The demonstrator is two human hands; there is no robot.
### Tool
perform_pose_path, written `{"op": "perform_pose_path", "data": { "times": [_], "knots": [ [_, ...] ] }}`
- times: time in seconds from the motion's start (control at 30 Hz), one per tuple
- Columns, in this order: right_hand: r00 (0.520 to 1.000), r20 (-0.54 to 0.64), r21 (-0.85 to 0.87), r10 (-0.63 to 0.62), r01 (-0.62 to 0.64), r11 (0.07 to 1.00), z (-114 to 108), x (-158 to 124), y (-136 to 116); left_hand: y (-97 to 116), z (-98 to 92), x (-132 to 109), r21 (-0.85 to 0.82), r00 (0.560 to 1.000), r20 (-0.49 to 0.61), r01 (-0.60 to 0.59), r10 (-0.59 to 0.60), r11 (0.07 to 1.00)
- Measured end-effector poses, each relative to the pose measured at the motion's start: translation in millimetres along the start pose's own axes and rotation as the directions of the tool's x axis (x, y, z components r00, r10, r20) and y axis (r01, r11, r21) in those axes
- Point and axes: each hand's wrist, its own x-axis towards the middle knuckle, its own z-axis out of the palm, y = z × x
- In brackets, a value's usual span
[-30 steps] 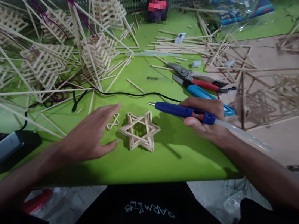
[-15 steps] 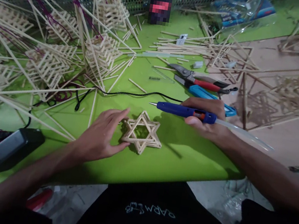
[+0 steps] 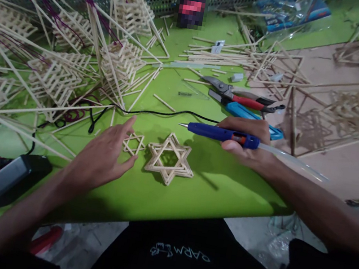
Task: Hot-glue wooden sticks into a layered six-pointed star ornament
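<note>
A star built of thin wooden sticks [image 3: 170, 158] lies flat on the green table [image 3: 212, 185] in front of me. Just left of it lies a smaller stick star [image 3: 133, 143]. My left hand [image 3: 103, 156] hovers open beside the small star, fingers stretched toward it, holding nothing. My right hand [image 3: 248, 141] is closed around a blue pen-shaped glue gun [image 3: 222, 135], held level with its metal tip pointing left above the big star. A clear glue stick sticks out of the gun's back end to the right.
Heaps of stick lattices and long sticks [image 3: 56, 69] crowd the left and far side. Red-handled pliers [image 3: 239, 98] and a blue cutter [image 3: 247, 114] lie behind my right hand. A black cable [image 3: 155, 113] crosses the table. A black box [image 3: 4, 182] sits at the left front edge.
My left hand let go of the big star, which it had turned and shifted slightly right, and drew back left, uncovering the small star. My right hand and the glue gun held still.
</note>
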Motion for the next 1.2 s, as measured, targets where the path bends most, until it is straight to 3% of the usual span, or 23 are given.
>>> {"op": "perform_pose_path", "data": {
  "times": [0.2,0.33,0.8,0.9,1.07,1.13,1.2],
  "knots": [
    [1.0,-0.002,-0.007,0.009,-0.009,1.0,-1.5,0.8,-2.0,6.4,-4.2,-1.3,-0.097,0.978,-0.207,-0.034,0.014,0.995],
    [1.0,0.009,-0.019,0.01,-0.01,1.0,-3.2,2.3,-6.0,14.1,-7.6,-4.9,-0.17,0.958,-0.278,-0.121,0.071,0.978],
    [0.998,-0.048,-0.03,-0.032,0.03,0.999,-2.9,4.0,-7.6,47.4,-12.5,-6.9,-0.132,0.917,-0.339,-0.268,0.211,0.954],
    [0.999,-0.037,-0.033,0.003,-0.004,0.999,-3.0,3.6,-7.2,53.5,-16.7,-1.5,-0.096,0.89,-0.359,-0.335,0.281,0.937],
    [0.999,-0.05,-0.022,-0.003,0.002,1.0,-2.6,2.7,-5.4,58.2,-16.0,10.7,-0.171,0.827,-0.4,-0.492,0.396,0.854],
    [0.998,-0.056,-0.011,0.004,-0.004,1.0,-2.5,2.7,-5.1,56.9,-12.2,13.9,-0.228,0.822,-0.419,-0.507,0.386,0.831],
    [0.999,-0.045,-0.004,0.023,-0.023,1.0,-2.5,2.9,-5.1,53.7,-7.0,15.5,-0.303,0.847,-0.411,-0.475,0.336,0.826]
  ]
}}
